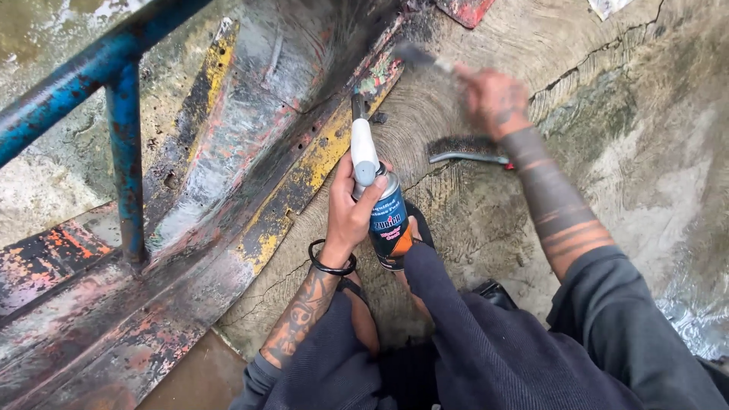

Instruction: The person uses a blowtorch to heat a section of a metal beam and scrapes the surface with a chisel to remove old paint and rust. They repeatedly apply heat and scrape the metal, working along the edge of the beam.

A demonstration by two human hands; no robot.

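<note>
I see my left hand (348, 216) with a thin black band around the wrist and dense dark tattoo patterns along the forearm below it. My right hand (493, 99), blurred, has ink on its back, and broad dark bands ring that forearm. Both sleeves are dark grey, pushed up; dark ribbed trousers cover my knees

Open concrete right, metal left

The blue rail (121, 144) and rusty panel (228, 152) wall the left; a wire brush (467, 148) lies on bare concrete (645, 152).
</note>
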